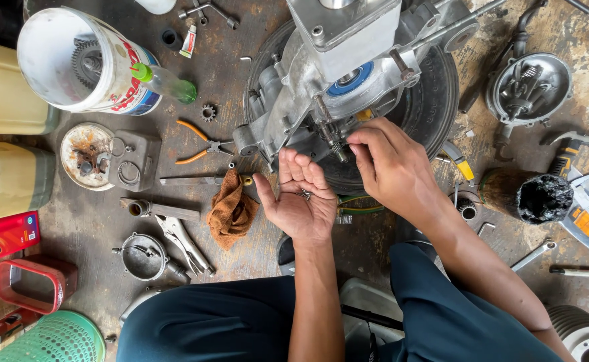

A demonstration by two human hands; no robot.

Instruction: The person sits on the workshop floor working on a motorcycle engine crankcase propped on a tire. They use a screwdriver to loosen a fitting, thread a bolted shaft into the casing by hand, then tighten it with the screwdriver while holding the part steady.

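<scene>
The left hand (299, 198) lies open, palm up, cradling small metal needle rollers (304, 194) below the engine case (335, 87). The right hand (388, 164) pinches at the splined shaft (335, 142); keeping the palm level and close should prevent spills.

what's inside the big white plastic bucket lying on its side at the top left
Inside the big white plastic bucket, a dark toothed metal gear shows against the far wall. A green-capped clear bottle lies across its rim; whatever sits deeper is hidden.
</scene>
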